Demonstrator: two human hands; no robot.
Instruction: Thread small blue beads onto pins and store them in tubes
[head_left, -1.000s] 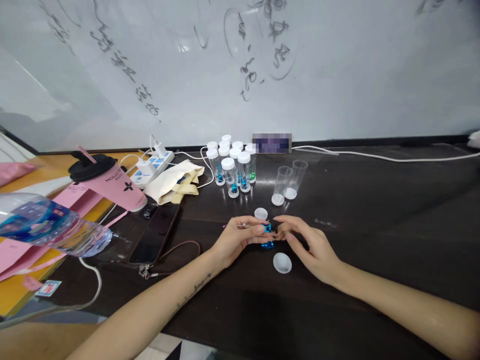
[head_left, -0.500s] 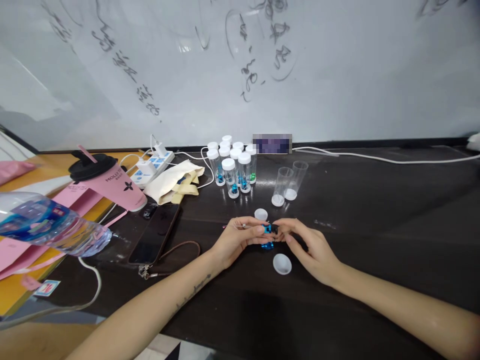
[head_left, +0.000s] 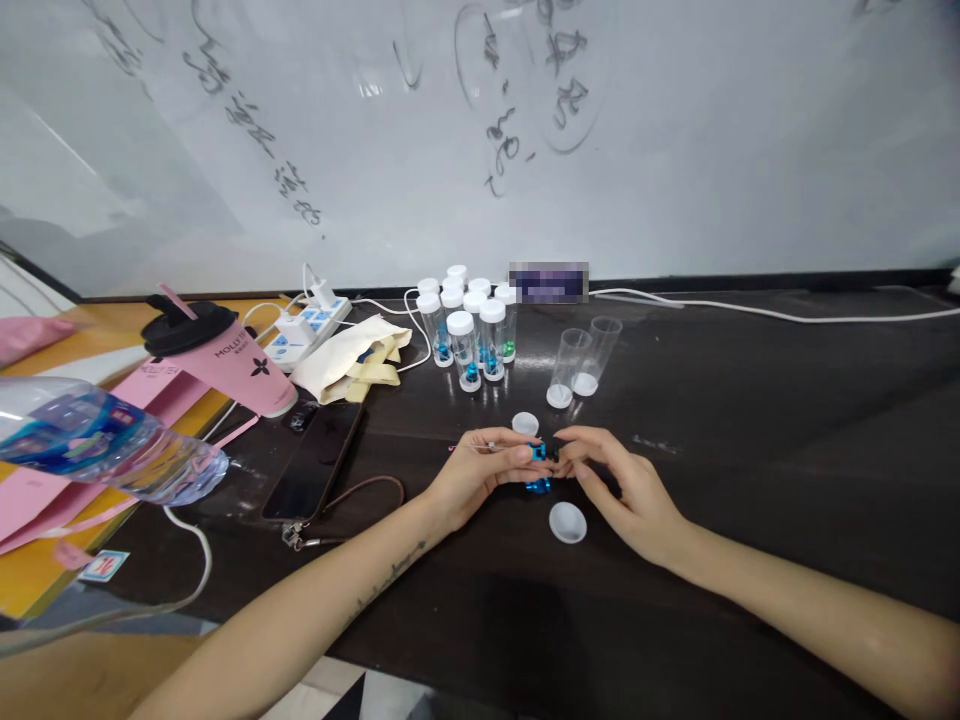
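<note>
My left hand and my right hand meet fingertip to fingertip over the dark table. Both pinch a small blue part between them. A second small blue piece lies on the table just below the fingers. One white cap rests just behind my hands and another white cap lies in front of them. Two open clear vials stand behind, leaning slightly. A cluster of capped vials with blue and green bits inside stands further back.
A black phone with a strap lies left of my hands. Further left are a pink cup, a cream cloth bag, a power strip and a water bottle. A white cable runs along the whiteboard wall.
My hands stay together on the blue part; the fingers shifted only slightly. The view rose a little.
</note>
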